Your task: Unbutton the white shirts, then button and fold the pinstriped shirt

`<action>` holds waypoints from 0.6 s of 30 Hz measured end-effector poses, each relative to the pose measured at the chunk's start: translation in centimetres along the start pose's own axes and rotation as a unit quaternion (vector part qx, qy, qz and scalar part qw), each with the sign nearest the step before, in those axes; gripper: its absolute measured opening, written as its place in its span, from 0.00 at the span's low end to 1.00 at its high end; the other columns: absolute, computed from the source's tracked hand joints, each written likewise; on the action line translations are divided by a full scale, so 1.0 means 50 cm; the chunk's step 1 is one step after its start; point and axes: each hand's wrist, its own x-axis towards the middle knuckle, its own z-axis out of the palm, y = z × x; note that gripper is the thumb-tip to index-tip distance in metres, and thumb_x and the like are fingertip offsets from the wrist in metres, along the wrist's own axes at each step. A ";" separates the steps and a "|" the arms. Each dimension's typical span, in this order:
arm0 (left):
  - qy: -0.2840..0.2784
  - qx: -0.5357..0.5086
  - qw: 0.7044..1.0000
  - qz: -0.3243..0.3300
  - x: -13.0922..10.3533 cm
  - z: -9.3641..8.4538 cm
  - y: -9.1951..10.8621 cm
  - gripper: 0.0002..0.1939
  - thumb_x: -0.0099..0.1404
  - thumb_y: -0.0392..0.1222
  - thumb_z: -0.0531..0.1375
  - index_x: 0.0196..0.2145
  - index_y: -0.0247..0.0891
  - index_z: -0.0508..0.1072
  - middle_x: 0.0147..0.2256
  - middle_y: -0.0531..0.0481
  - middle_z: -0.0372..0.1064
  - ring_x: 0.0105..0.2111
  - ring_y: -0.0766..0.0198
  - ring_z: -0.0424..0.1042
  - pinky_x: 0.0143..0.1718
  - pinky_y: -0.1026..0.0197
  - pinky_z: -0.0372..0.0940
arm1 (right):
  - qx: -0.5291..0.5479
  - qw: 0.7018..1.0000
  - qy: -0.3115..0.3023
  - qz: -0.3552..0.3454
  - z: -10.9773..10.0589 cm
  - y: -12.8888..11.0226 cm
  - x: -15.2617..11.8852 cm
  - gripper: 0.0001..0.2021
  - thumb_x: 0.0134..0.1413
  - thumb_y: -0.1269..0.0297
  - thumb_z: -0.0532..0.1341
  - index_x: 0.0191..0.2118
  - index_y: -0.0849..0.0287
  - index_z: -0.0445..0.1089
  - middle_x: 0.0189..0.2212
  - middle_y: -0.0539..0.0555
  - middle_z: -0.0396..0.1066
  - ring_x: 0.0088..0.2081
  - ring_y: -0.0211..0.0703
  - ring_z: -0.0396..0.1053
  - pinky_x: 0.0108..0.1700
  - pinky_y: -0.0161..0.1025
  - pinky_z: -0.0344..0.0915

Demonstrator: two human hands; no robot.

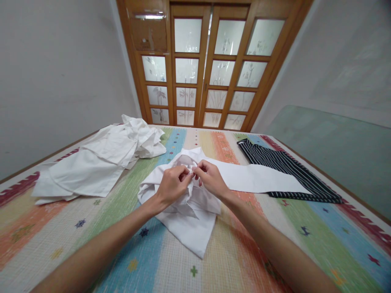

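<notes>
**Left hand point(172, 185) and right hand point(210, 178) pinch white garment point(195, 232)**

Fingertips close together, the 2 hold its bunched upper part. It lies on a multicoloured cover point(100, 219), between a white cloth heap point(100, 162) and a black-and-white striped cloth point(269, 156), partly overlapped by a white strip point(259, 177).

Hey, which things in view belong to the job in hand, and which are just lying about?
In the job:
left hand
right hand
white garment, held by both

Seemingly just lying about:
white cloth pile, left
black striped cloth, right

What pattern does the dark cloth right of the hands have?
The dark cloth is black with white stripes, best seen in the head view.
</notes>
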 end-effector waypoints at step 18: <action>0.003 0.073 0.994 0.080 -0.013 0.013 -0.026 0.11 0.67 0.39 0.55 0.26 0.38 0.66 0.25 0.53 0.65 0.26 0.67 0.65 0.31 0.65 0.59 | 0.227 0.966 -0.034 0.120 0.005 -0.012 0.003 0.17 0.39 0.55 0.68 0.21 0.58 0.60 0.16 0.43 0.58 0.18 0.29 0.53 0.20 0.31 0.48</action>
